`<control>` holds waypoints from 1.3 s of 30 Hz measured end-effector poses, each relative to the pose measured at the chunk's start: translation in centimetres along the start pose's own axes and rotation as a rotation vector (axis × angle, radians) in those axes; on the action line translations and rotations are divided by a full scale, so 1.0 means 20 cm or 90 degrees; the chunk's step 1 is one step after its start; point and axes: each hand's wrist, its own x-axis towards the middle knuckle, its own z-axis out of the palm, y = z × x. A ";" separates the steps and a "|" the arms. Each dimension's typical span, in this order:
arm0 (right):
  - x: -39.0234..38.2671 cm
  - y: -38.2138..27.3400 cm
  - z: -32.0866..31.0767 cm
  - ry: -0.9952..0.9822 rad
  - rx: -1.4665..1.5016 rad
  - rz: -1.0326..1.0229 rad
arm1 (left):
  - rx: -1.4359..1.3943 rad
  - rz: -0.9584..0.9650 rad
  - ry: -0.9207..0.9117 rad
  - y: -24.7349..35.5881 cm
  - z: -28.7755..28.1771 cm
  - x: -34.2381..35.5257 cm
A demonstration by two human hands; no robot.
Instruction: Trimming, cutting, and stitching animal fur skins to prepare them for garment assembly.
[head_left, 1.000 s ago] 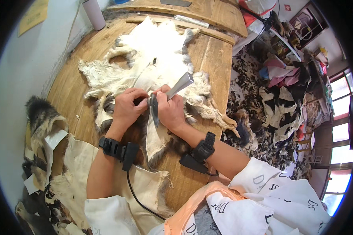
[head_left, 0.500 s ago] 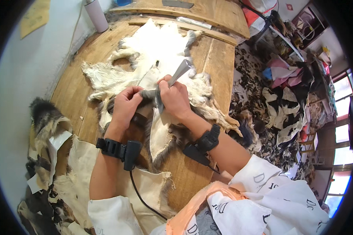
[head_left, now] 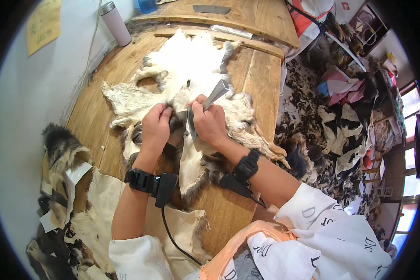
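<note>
A pale fur pelt (head_left: 186, 58) lies spread on the wooden table, skin side up, with grey fur showing along its edges and a small dark slit near its middle. My left hand (head_left: 156, 127) is closed, pinching a grey furry edge of it between thumb and fingers. Just to the right, my right hand (head_left: 209, 122) grips a silver metal knife (head_left: 216, 91), its handle end sticking up past the fingers. The flat blade points down against the skin beside the pinched edge. A narrow strip of pelt hangs toward me below the blade. Part of the blade is hidden by my hand.
More skins (head_left: 102, 205) and fur scraps hang over the near left edge. A pink bottle (head_left: 116, 25) stands against the wall at the back left. Wooden boards (head_left: 261, 25) cross the table's far end, with a flat grey piece (head_left: 212, 9). Scraps (head_left: 308, 98) cover the floor at right.
My left hand has shifted its grip on the furry edge and turned more upright. The right hand keeps hold of the knife at nearly the same spot. The whole view has shifted slightly.
</note>
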 end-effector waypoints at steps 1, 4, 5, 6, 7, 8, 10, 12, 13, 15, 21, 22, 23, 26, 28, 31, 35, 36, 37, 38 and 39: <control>0.01 0.00 0.00 0.010 -0.003 0.000 | -0.149 -0.042 0.028 0.01 0.00 0.00; 0.04 -0.03 0.00 0.026 -0.034 0.015 | -0.359 -0.088 0.050 0.06 -0.01 0.02; 0.06 -0.03 0.00 0.018 -0.050 0.022 | -0.333 -0.097 0.016 0.06 -0.03 0.04; 0.08 -0.04 -0.01 0.018 -0.047 0.020 | -0.307 -0.105 -0.018 0.05 -0.04 0.05; 0.10 -0.04 -0.02 -0.013 -0.054 0.012 | -0.304 -0.103 -0.017 0.05 -0.04 0.05; 0.11 -0.04 -0.03 -0.044 -0.061 0.003 | -0.238 -0.081 -0.006 0.06 -0.04 0.04; 0.11 -0.04 -0.03 -0.046 -0.017 -0.017 | -0.168 -0.057 0.007 0.05 -0.05 0.06; 0.10 -0.02 -0.03 -0.059 0.017 0.017 | -0.145 -0.070 0.029 0.07 -0.03 0.08; 0.11 0.00 -0.03 -0.045 0.042 0.000 | -0.145 -0.070 0.026 0.07 -0.03 0.09; 0.14 0.00 -0.03 -0.036 0.026 0.009 | -0.385 -0.101 0.018 0.10 -0.03 0.11; 0.22 -0.01 -0.03 -0.059 -0.038 0.009 | -0.453 -0.132 0.000 0.14 -0.03 0.13; 0.21 0.01 -0.03 -0.059 -0.013 -0.004 | -0.465 -0.141 0.006 0.15 -0.03 0.13; 0.21 0.02 -0.03 -0.059 0.012 -0.017 | -0.490 -0.150 0.014 0.16 -0.03 0.12; 0.22 0.03 -0.02 -0.010 0.026 -0.030 | -0.494 -0.125 0.012 0.21 -0.06 0.12; 0.20 0.02 -0.01 -0.013 0.038 -0.009 | -0.488 -0.115 0.010 0.23 -0.07 0.12; 0.22 0.03 -0.01 -0.012 0.055 0.014 | -0.466 -0.113 0.029 0.26 -0.06 0.09; 0.24 0.07 0.00 -0.026 0.045 0.022 | -0.427 -0.132 0.060 0.28 -0.07 0.03; 0.24 0.06 0.00 -0.026 0.049 0.018 | -0.433 -0.148 0.074 0.27 -0.08 0.02; 0.25 0.05 0.01 -0.023 0.064 0.027 | -0.454 -0.128 0.086 0.26 -0.09 0.01; 0.26 0.06 0.00 -0.022 0.078 0.042 | -0.452 -0.130 0.088 0.24 -0.07 0.01; 0.26 0.07 0.00 -0.025 0.079 0.042 | -0.457 -0.139 0.093 0.23 -0.06 0.00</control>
